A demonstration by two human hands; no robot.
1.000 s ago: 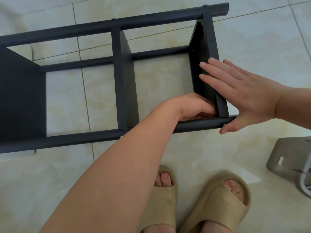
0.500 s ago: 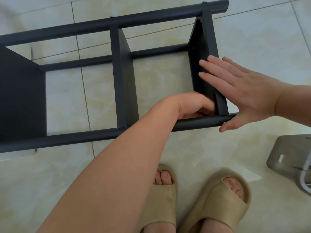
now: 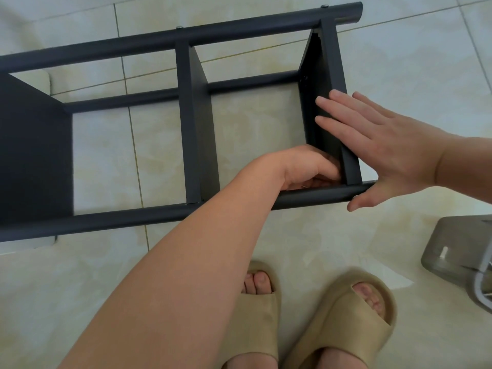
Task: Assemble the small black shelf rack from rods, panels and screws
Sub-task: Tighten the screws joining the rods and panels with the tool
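The black shelf rack lies on its side on the tile floor, its near rod [image 3: 106, 222] and far rod [image 3: 213, 33] running left to right. Three panels cross between them: left panel [image 3: 32, 155], middle panel [image 3: 199, 129], right panel [image 3: 322, 75]. My left hand [image 3: 306, 169] reaches inside the rack to the corner where the right panel meets the near rod. Its fingers are curled there, pinching something small that stays hidden. My right hand [image 3: 386, 145] presses flat on the right panel's outer face, fingers straight, thumb under the near rod's end.
A grey box-like object [image 3: 452, 246] with a pale metal frame sits on the floor at the right edge. My feet in beige sandals [image 3: 354, 315] stand just in front of the rack. Light tile floor surrounds everything.
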